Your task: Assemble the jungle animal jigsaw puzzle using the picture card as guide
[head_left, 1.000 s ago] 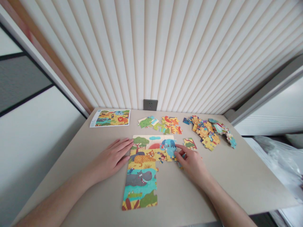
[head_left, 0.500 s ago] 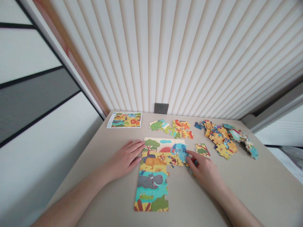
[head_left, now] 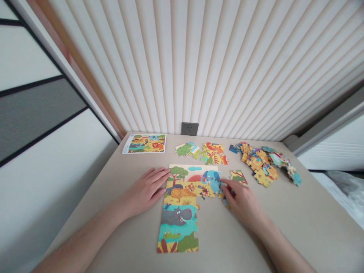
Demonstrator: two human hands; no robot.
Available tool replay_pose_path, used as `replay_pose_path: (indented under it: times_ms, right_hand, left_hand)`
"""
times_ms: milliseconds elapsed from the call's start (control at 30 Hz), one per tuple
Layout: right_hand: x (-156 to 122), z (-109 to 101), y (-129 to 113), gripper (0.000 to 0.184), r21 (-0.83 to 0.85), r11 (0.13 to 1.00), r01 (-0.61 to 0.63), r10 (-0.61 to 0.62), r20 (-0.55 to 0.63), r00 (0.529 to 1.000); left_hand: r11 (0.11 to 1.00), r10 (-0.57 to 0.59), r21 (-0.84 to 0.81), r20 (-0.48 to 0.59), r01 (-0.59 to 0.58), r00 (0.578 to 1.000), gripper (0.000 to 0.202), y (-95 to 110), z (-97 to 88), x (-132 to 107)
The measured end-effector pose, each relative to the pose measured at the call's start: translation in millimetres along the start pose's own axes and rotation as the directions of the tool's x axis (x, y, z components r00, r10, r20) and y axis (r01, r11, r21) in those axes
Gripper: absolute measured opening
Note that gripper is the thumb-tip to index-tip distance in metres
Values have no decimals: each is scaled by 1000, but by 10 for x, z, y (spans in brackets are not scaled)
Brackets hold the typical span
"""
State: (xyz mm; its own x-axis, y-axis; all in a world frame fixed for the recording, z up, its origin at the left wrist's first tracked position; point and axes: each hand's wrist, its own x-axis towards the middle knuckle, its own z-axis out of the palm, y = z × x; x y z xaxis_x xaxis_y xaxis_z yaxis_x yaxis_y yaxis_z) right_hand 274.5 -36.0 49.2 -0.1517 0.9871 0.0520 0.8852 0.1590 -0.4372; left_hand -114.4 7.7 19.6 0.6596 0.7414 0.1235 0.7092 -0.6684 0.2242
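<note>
Left to right along the beige table top [head_left: 119,167]: one printed picture card [head_left: 144,143] lies near the far edge, to the left of the single wall socket [head_left: 189,129]. The left hand [head_left: 145,190] is released, palm down and flat, fingers extended, fingertips at the left edge of the one assembled jigsaw section [head_left: 178,223]. That section is L-shaped: its long axis runs from near the far edge toward the person, as a column with a hippo and river, and a shorter row reaches right to an elephant. The right hand [head_left: 241,201] sits at the end of that row, fingers curled, pinching a blue puzzle piece [head_left: 226,202] low against the table. The fingers hide most of the piece, so its long axis cannot be told. It lies directly under the right hand, just right of the elephant and well apart from the left hand, so the right is the nearer. Beyond the right fingers lies one lone piece [head_left: 238,176], untouched. Loose groups, counted: three, being a small green-toned cluster [head_left: 184,149], an orange cluster [head_left: 213,152], and a large heap [head_left: 261,163] at the right, its pieces overlapping too much to count. Hands in view: two
</note>
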Motion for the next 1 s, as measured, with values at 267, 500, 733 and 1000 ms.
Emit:
replay_pose_path:
  times_ms: [267,500,733,1000]
  right_hand:
    - [-49,-285,249,44,14,995,101,-102,143,985]
    - [-78,-323,318,39,31,995,96,-100,198,975]
    - [-95,-348,336,42,-10,983,182,-180,115,977]
    - [-80,-114,-34,41,-113,940,321,-314,80,946]
  left_hand:
    - [1000,12,12,-17,-12,1000,54,-58,48,-6]
    - [1000,17,-19,-34,-18,999,57,-78,62,-15]
    - [1000,18,0,-18,-18,1000,58,-77,51,-17]
    - [1000,24,11,-24,-23,999,59,-104,76,-33]
